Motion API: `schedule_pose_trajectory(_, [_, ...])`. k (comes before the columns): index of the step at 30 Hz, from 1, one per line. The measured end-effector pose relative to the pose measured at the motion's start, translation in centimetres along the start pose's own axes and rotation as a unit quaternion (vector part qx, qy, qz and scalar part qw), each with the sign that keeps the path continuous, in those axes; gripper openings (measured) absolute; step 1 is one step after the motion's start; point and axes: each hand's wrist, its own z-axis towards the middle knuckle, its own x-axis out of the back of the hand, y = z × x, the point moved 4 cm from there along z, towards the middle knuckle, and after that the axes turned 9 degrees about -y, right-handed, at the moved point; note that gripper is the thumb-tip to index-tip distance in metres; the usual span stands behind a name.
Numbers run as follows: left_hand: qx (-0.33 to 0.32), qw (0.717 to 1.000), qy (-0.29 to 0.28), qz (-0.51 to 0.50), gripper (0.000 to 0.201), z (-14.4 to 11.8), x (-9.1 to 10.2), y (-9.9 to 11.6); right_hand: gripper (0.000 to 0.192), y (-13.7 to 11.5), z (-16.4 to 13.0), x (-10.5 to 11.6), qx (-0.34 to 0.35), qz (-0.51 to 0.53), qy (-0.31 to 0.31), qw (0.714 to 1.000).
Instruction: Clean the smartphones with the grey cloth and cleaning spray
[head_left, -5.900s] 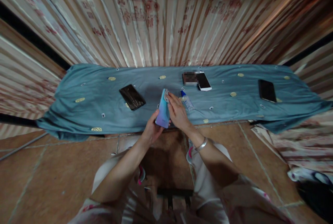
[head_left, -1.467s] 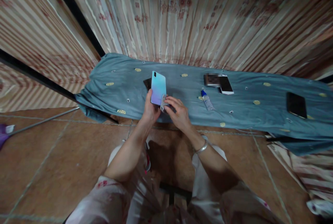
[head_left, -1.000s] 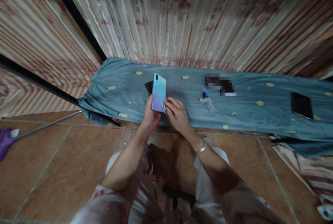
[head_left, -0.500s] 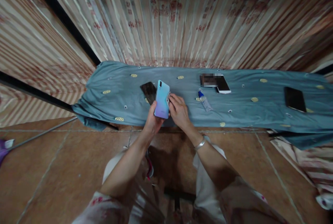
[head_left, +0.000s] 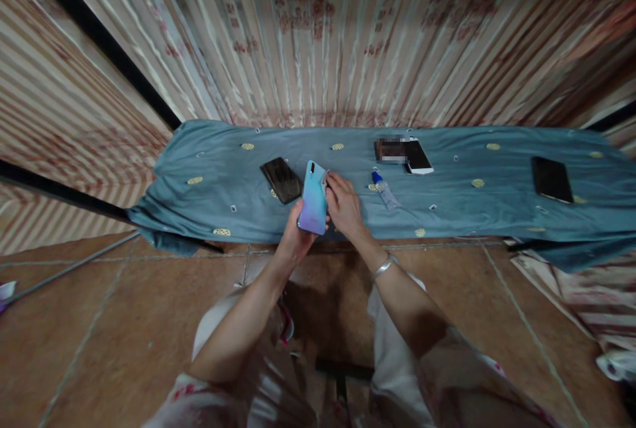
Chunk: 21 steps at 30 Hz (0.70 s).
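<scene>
On the left of the teal cover (head_left: 213,163), a dark phone (head_left: 281,180) lies flat; more of it shows now than a second and a half ago, when the blue phone hid most of it. Just right of it, the left hand (head_left: 297,232) grips the near end of the blue phone (head_left: 313,199), back face up, held above the cover's near edge. At its right edge the right hand (head_left: 345,206) pinches a grey cloth (head_left: 325,179). The cloth has slid from the near corner up to the far part of that edge, so the rubbing seems to have run along most of that side. Farther right lie a blue-capped bottle (head_left: 385,191), a pixelated item (head_left: 391,150) touching a white phone (head_left: 419,156), and, well apart, a black device (head_left: 552,179).
</scene>
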Motion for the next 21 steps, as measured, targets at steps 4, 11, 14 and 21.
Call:
schedule_pose_trajectory(4, [0.008,1.0,0.0,0.004,0.04,0.1,0.1,-0.4,0.042,0.1,0.1,0.3,0.003,0.001,0.003,1.0])
schedule_pose_trajectory(11, [0.013,1.0,-0.002,0.001,0.033,-0.2,-0.4,-0.8,0.044,-0.2,0.1,0.5,0.026,0.009,0.004,1.0])
schedule_pose_trajectory(14, [0.018,1.0,0.002,-0.013,0.031,-0.2,-0.5,-1.0,0.044,-0.4,0.0,0.4,0.041,0.011,0.005,0.999])
schedule_pose_trajectory(21, [-0.008,0.999,0.023,-0.04,0.029,0.3,-0.2,-0.8,0.044,-1.5,-0.8,0.2,0.074,0.014,-0.007,0.997])
